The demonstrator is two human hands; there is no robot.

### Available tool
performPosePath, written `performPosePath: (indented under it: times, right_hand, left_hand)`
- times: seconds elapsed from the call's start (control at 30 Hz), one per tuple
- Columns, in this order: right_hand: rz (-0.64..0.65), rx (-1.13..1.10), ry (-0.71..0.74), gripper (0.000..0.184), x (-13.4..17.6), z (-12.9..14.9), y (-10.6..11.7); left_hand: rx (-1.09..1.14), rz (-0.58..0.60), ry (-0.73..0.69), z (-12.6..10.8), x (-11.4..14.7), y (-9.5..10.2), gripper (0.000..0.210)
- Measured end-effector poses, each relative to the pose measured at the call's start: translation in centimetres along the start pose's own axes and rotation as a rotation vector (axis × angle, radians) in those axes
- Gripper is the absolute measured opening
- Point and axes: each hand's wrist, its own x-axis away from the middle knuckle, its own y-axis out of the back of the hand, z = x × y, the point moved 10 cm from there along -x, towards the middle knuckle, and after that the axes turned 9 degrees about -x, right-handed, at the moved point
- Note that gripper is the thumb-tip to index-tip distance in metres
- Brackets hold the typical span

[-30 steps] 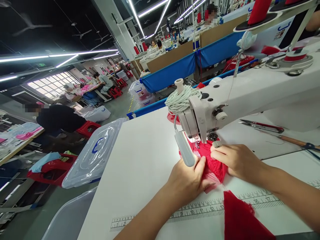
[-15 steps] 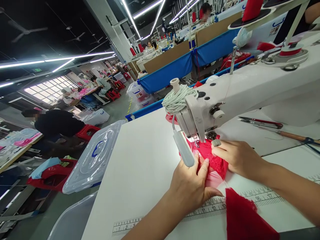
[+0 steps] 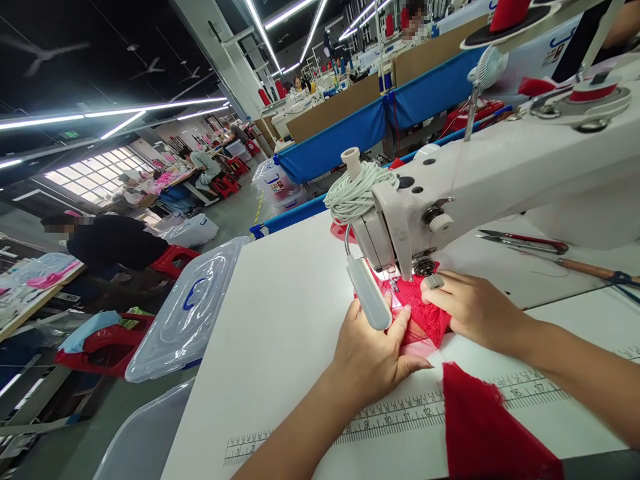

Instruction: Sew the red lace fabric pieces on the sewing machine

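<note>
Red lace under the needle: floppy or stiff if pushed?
Likely floppy: the red lace bunches and folds between the left hand and right hand. Probably light, since it looks thin and see-through. It may slide easily on the smooth white table.

Red-handled scissors (image 3: 525,243) near tabletop's right edge, printed ruler (image 3: 400,417) along front edge, clear lidded bin (image 3: 187,313) off left edge

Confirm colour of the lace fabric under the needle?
Red lace fabric, seen in the head view, pinned by left hand and right hand.
</note>
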Motion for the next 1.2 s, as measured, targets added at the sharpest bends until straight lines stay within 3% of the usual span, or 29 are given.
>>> performPosePath:
  times: [0.2, 0.37, 0.67, 0.87, 1.07, 1.2]
  right_hand:
    - [0.035, -0.01, -0.048, 0.032, -0.1, -0.3, -0.2]
    - [0.023, 0.044, 0.011, 0.032, -0.1, 0.7, 0.3]
    - [0.012, 0.014, 0.04, 0.031, 0.3, 0.6, -0.1]
    - [0.028, 0.009, 0.012, 0.031, 0.3, 0.2, -0.4]
    - [0.056, -0.011, -0.022, 0.026, 0.1, -0.1, -0.6]
    - [0.066, 0.003, -0.028, 0.014, 0.0, -0.1, -0.6]
  left_hand:
    - [0.024, -0.014, 0.007, 0.5, -0.1, 0.0, 0.082]
    - [0.062, -0.018, -0.082, -1.2, -0.1, 0.4, 0.09]
    - [-0.012, -0.066, -0.037, -2.2, 0.1, 1.8, 0.086]
    - [-0.018, -0.024, -0.032, -2.0, 0.2, 1.3, 0.082]
    - [-0.01, -0.007, -0.028, -1.7, 0.0, 0.9, 0.066]
    - [-0.024, -0.088, 0.012, -1.1, -0.6, 1.3, 0.026]
